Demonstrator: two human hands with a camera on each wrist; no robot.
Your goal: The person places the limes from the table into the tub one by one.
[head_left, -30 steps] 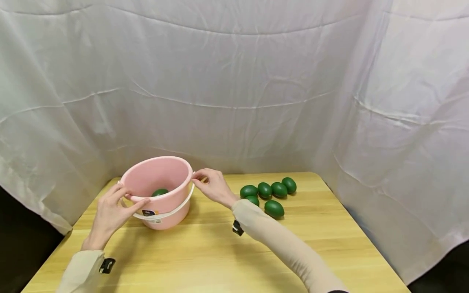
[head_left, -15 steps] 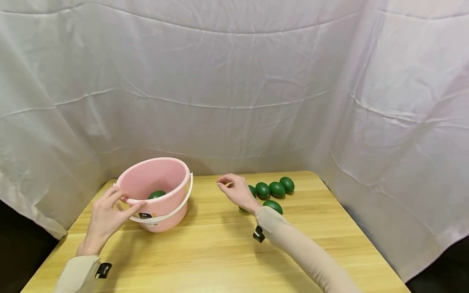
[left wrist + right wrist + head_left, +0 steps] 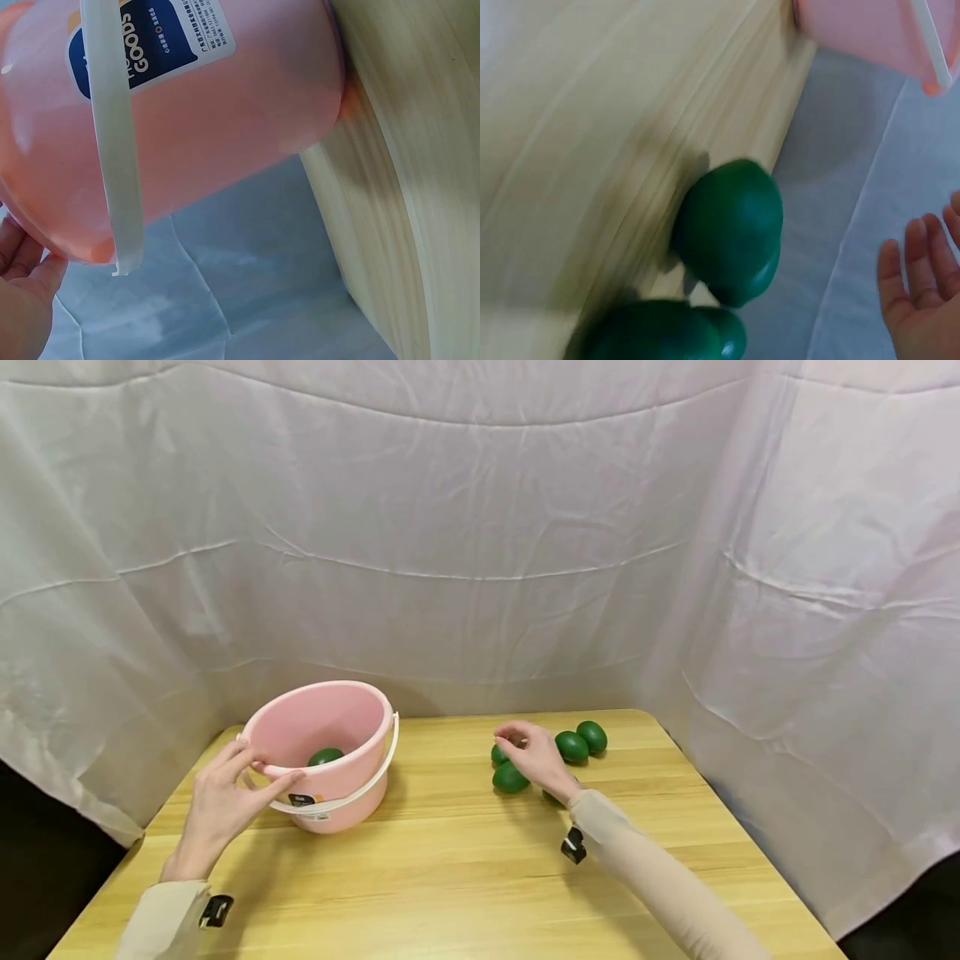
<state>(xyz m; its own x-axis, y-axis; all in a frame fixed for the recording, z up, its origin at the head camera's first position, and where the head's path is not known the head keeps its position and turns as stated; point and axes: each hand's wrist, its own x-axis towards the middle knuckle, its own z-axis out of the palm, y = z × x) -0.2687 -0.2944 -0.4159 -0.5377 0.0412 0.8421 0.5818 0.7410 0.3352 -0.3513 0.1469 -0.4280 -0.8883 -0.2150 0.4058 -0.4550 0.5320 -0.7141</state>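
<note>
Roughly: green fruits loose on the table, bunched toward the far edge, left of the far right corner, some partly hidden. Right hand just over them, fingers loosely bent, nothing in hold; contact unclear in the head view, apart in the right wrist view. Main risk, probably: bumping neighbours with fingertips or heel of the hand; smooth, rounded, so prone to rolling, maybe off the far edge toward the white cloth. Further out, near the far left corner: pink bucket, one green fruit visible inside. Left hand gripping the rim on its near left, thumb on the outer side. Possible tipping or sliding from a one-sided pull there. Possible snag too: white handle, hanging low across the near wall.
</note>
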